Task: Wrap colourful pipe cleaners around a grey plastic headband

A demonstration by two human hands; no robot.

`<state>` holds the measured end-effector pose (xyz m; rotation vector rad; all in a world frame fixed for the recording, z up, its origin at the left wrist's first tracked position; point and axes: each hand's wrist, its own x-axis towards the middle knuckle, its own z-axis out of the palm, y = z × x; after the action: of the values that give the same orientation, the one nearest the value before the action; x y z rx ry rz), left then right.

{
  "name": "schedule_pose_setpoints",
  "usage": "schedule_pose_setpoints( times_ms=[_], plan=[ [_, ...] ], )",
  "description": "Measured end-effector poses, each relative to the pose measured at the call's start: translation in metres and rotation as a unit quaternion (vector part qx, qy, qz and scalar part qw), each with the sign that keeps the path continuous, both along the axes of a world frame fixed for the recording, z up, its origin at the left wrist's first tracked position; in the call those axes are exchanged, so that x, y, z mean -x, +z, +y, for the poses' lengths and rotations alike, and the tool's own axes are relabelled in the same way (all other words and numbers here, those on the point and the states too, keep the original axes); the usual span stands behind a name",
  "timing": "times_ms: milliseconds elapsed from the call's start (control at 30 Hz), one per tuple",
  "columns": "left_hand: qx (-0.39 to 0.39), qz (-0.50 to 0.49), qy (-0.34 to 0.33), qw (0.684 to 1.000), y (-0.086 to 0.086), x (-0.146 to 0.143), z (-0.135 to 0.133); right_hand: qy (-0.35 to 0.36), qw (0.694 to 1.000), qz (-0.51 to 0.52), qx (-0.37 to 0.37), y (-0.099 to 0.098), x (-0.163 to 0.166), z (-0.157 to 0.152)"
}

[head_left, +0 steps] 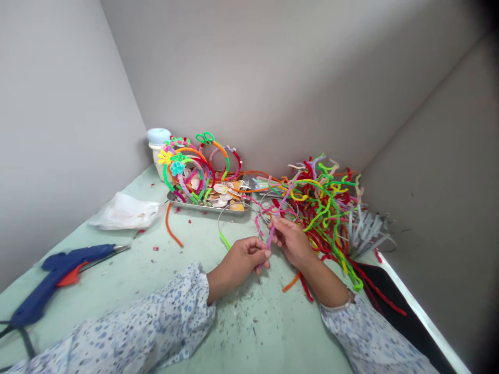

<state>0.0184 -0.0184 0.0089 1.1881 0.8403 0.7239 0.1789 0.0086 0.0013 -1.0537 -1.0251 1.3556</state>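
Slantwise, purple chenille (270, 237) links left fingers (259, 256) to right fingers (281, 226).

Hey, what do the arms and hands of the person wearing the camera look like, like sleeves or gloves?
The left sleeve and right sleeve are long, whitish fabric printed with scattered blue spots, loose and gathered towards the wrists. The left hand and right hand are bare, without gloves. I can't make out any lettering on the sleeves.
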Motion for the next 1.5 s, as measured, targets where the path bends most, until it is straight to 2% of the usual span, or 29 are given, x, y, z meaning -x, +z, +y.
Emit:
schedule_pose_setpoints(
  times_ms=[300,533,800,1000,1267,1500],
  plan=[
    [0.004,-0.002,-0.012,1.0,-0.0025,-0.0018,-0.001,-0.028,0.999,0.025,0.003,0.0011,-0.0006,0.0013],
    [-0.029,-0.017,-0.011,0.999,-0.0044,0.0002,-0.0019,-0.041,0.999,0.025,-0.001,0.0003,-0.0008,0.0018],
    [-0.001,-0.01,-0.035,0.999,-0.0063,-0.0015,-0.0045,-0.056,0.997,0.057,-0.002,-0.0008,-0.0025,0.0028],
    [-0.023,-0.016,-0.024,0.999,-0.0028,-0.0006,-0.0039,-0.053,0.997,0.058,-0.005,-0.0025,-0.004,0.0033],
    [0.026,-0.007,-0.025,0.999,-0.0078,-0.0027,-0.0042,-0.059,0.995,0.077,0.003,-0.0005,-0.0064,0.0057],
    [-0.026,-0.007,-0.032,0.999,-0.0028,-0.0002,-0.0055,-0.084,0.994,0.068,-0.003,0.0014,-0.005,0.0046]
  ],
)
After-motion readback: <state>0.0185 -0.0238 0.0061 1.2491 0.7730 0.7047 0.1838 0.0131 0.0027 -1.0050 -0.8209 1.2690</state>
